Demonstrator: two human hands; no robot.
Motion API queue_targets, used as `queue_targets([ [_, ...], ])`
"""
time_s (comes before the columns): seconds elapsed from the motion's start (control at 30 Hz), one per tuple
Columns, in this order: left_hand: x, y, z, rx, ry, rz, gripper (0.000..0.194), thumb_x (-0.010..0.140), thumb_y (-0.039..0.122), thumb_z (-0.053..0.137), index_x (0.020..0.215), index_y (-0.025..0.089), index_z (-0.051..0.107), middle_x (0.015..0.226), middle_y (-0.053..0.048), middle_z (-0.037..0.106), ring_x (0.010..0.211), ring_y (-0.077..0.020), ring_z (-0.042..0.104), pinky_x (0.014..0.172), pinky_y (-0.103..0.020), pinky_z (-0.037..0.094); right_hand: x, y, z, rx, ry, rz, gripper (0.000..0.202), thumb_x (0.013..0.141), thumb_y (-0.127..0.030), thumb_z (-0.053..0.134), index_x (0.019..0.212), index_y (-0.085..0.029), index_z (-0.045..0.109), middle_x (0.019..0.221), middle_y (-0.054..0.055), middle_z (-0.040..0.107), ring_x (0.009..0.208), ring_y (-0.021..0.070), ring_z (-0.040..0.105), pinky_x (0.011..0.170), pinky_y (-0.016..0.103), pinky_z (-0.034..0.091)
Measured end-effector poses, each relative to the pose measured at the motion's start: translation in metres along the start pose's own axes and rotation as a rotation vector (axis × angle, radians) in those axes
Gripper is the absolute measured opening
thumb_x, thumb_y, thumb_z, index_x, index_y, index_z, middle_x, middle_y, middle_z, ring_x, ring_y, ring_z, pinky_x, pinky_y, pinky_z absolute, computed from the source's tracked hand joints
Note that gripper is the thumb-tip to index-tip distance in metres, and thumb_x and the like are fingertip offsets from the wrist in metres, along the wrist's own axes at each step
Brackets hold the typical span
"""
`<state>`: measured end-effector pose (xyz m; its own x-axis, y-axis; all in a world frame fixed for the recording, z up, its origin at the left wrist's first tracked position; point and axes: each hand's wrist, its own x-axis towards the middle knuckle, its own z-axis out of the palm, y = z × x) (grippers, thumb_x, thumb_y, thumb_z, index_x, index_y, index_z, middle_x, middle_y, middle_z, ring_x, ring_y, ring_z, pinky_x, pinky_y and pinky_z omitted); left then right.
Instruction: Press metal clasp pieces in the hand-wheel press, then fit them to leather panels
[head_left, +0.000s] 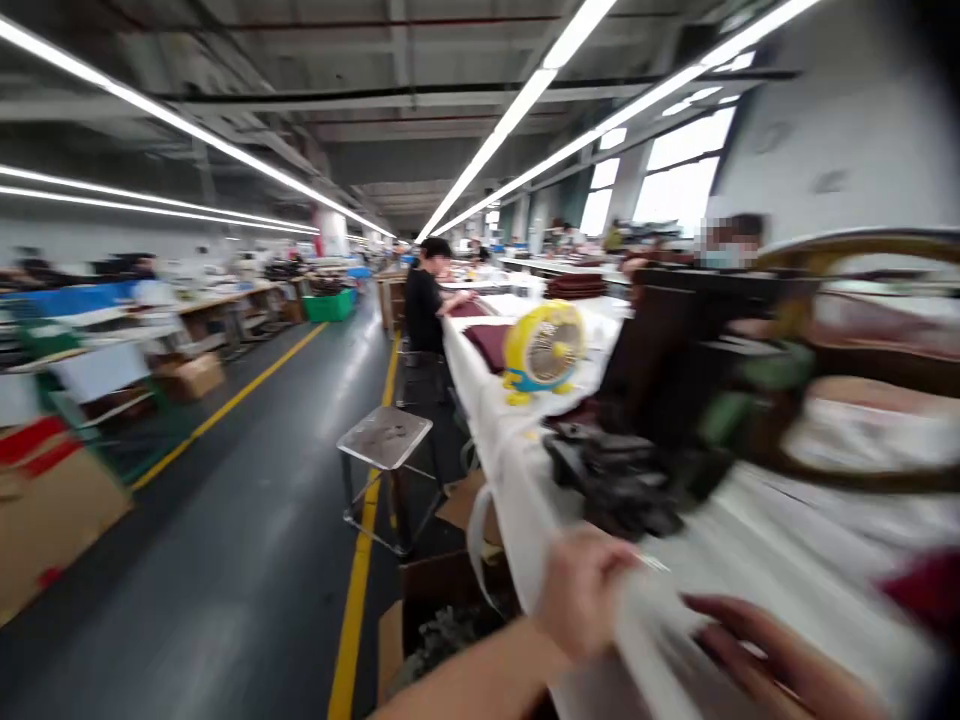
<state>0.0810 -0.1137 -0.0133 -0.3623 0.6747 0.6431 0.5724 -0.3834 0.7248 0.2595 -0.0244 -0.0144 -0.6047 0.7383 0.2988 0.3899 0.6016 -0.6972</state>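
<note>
Near the bottom centre, my left hand is closed around the edge of a whitish translucent sheet, blurred by motion. To the right of it, my right hand has its fingers extended and somewhat apart, beside the sheet; no object shows in its grip. Both are over the near edge of a long white-covered table. Beyond them lies a crumpled dark grey bundle on the table. A yellow and blue fan stands farther along it.
A metal stool stands left of the table. Below the table edge is an open cardboard box with grey scraps. A person in black works farther along. On the right stands a dark, blurred curved frame.
</note>
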Motion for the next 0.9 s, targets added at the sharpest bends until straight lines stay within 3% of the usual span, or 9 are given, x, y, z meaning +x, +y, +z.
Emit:
queue_targets([
  [0.1, 0.033, -0.021, -0.026, 0.074, 0.110, 0.065, 0.023, 0.100, 0.034, 0.056, 0.104, 0.021, 0.075, 0.098, -0.007, 0.074, 0.092, -0.0194, 0.068, 0.087, -0.034, 0.056, -0.019, -0.007, -0.018, 0.019, -0.117, 0.093, 0.038, 0.090, -0.060, 0.054, 0.101, -0.030, 0.075, 0.102, 0.006, 0.076, 0.091, 0.0288, 0.072, 0.078, 0.036, 0.061],
  [0.17, 0.055, -0.041, -0.030, 0.146, 0.137, 0.127, 0.023, 0.098, 0.036, 0.058, 0.107, 0.022, 0.075, 0.101, -0.006, 0.074, 0.095, -0.0208, 0.067, 0.091, -0.037, 0.056, -0.019, -0.013, -0.021, 0.012, -0.177, 0.099, 0.038, 0.094, -0.051, 0.050, 0.102, -0.022, 0.073, 0.102, 0.009, 0.075, 0.091, 0.0276, 0.070, 0.081, 0.036, 0.057],
  [0.27, 0.079, -0.064, -0.025, 0.212, 0.155, 0.196, 0.023, 0.098, 0.036, 0.059, 0.107, 0.023, 0.076, 0.101, -0.006, 0.074, 0.095, -0.0213, 0.066, 0.091, -0.039, 0.055, -0.016, -0.017, -0.020, 0.015, -0.193, 0.092, 0.032, 0.096, -0.043, 0.049, 0.103, -0.021, 0.071, 0.102, 0.009, 0.074, 0.090, 0.0258, 0.067, 0.081, 0.035, 0.054],
  [0.43, 0.099, -0.076, -0.008, 0.309, 0.094, 0.201, 0.023, 0.097, 0.039, 0.059, 0.098, 0.024, 0.077, 0.105, -0.005, 0.074, 0.102, -0.0227, 0.063, 0.096, -0.041, 0.052, -0.019, -0.015, -0.020, 0.027, -0.206, 0.060, 0.024, 0.096, -0.033, 0.051, 0.102, -0.022, 0.071, 0.103, 0.006, 0.072, 0.092, 0.0232, 0.066, 0.083, 0.033, 0.051],
  [0.6, 0.108, -0.081, -0.001, 0.329, -0.021, 0.237, 0.026, 0.100, 0.038, 0.053, 0.102, 0.025, 0.076, 0.114, -0.004, 0.072, 0.120, -0.0243, 0.056, 0.107, -0.044, 0.046, -0.018, -0.016, -0.021, 0.044, -0.207, 0.041, 0.020, 0.094, -0.028, 0.054, 0.100, -0.022, 0.072, 0.101, 0.005, 0.072, 0.091, 0.0212, 0.066, 0.081, 0.030, 0.050],
  [0.77, 0.117, -0.079, -0.024, 0.533, -0.255, 0.365, 0.032, 0.100, 0.041, 0.048, 0.122, 0.032, 0.070, 0.130, -0.005, 0.067, 0.134, -0.0287, 0.048, 0.114, -0.052, 0.036, -0.018, -0.017, -0.024, 0.047, -0.204, 0.042, 0.018, 0.092, -0.024, 0.056, 0.099, -0.022, 0.073, 0.100, 0.004, 0.071, 0.090, 0.0197, 0.065, 0.080, 0.028, 0.050],
  [0.9, 0.131, -0.077, -0.042, 0.514, -0.471, 0.368, 0.038, 0.095, 0.043, 0.055, 0.131, 0.038, 0.064, 0.136, -0.004, 0.064, 0.142, -0.0324, 0.041, 0.120, -0.058, 0.023, -0.016, -0.017, -0.026, 0.044, -0.207, 0.043, 0.018, 0.092, -0.023, 0.056, 0.099, -0.022, 0.073, 0.099, 0.004, 0.071, 0.089, 0.0199, 0.065, 0.080, 0.028, 0.050],
])
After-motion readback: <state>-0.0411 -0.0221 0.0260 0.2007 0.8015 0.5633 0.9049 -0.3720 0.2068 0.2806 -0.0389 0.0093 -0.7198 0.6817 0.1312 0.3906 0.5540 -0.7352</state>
